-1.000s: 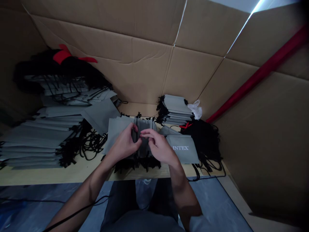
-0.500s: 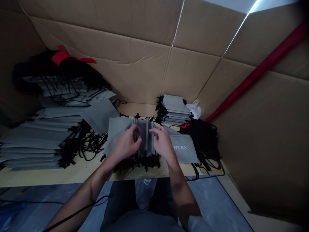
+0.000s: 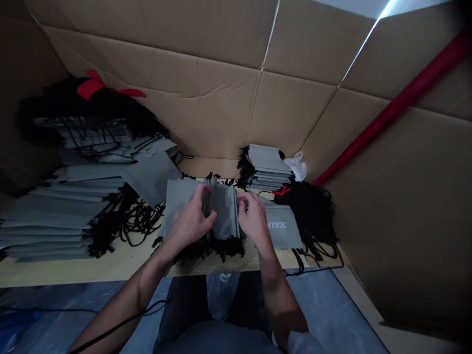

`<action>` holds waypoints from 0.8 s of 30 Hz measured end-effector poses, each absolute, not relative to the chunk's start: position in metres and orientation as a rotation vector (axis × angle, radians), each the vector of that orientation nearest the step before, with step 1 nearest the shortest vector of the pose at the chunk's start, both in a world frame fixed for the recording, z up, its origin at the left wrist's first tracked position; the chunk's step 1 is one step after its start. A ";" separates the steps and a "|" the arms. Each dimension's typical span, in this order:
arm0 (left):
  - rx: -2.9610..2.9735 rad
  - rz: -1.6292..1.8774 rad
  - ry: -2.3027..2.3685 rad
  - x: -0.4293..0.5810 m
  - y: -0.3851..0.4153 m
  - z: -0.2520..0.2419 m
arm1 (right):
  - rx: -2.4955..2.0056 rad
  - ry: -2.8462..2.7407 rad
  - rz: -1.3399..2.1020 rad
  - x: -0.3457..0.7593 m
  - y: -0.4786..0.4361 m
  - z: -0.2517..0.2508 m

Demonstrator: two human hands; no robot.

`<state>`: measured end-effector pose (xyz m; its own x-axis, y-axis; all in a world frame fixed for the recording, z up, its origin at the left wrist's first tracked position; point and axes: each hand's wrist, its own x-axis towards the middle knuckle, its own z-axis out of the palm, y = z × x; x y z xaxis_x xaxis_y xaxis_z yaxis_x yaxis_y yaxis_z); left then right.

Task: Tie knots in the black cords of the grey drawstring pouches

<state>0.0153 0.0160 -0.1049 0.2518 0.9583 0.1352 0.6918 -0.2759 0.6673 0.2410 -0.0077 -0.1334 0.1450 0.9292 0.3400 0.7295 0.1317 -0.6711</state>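
Note:
In front of me lies a row of grey fabric pouches with black cord ends along the near and far sides. My left hand is closed around several upright pouch edges, with the fingers behind them and the thumb on the near side. At the right edge of this row is my right hand, its fingers loosely bent and apart; I see nothing held in it. Beside that hand, a grey pouch with white lettering lies flat, partly hidden by the wrist.
Large heaps of grey pouches with black cords fill the left side. A smaller pouch stack stands at the back, near a crumpled white plastic piece. Black cords lie to the right. Cardboard walls enclose the table.
My right hand has moved slightly right. Upright pouch edges between my hands have parted, and a broader flat grey face shows there. My left hand has stayed nearly in place.

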 end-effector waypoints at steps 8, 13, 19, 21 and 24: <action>2.097 0.728 1.412 0.019 0.019 -0.110 | -1.601 -1.703 0.364 0.243 -0.008 -0.136; 2.104 0.795 1.395 0.024 0.017 -0.111 | -1.510 -1.786 0.449 0.238 -0.013 -0.127; 2.100 0.833 1.383 0.026 0.015 -0.110 | -1.347 -1.882 0.597 0.234 -0.024 -0.111; 2.099 0.832 1.393 0.026 0.016 -0.111 | -1.320 -1.885 0.634 0.235 -0.027 -0.109; 2.088 0.827 1.427 0.025 0.018 -0.115 | -1.292 -1.894 0.679 0.238 -0.029 -0.108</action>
